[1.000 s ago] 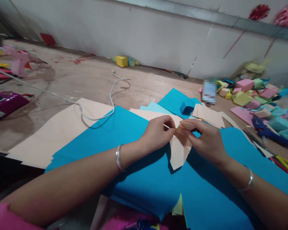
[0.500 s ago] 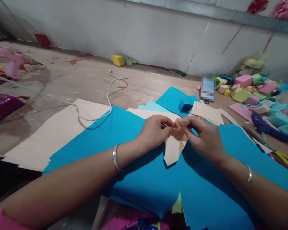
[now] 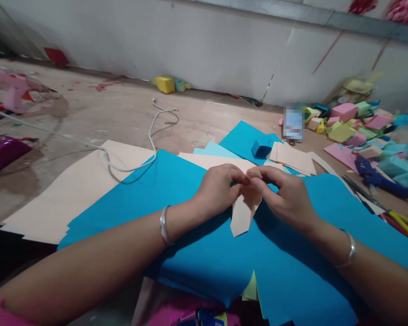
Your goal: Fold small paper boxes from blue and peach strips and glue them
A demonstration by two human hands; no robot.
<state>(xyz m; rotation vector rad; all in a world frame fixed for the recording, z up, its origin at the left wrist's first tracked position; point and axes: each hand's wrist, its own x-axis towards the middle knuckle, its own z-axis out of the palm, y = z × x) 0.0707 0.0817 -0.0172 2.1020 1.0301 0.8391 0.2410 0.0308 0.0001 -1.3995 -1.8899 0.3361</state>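
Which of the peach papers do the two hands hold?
The small folded piece with a pointed lower end, pinched by the left hand and right hand; the other peach papers lie flat.

The folded paper (image 3: 240, 218) is plain peach, the sheets (image 3: 204, 258) beneath it blue.

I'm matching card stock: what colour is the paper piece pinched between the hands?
The paper piece is pale peach; it shows best in the head view.
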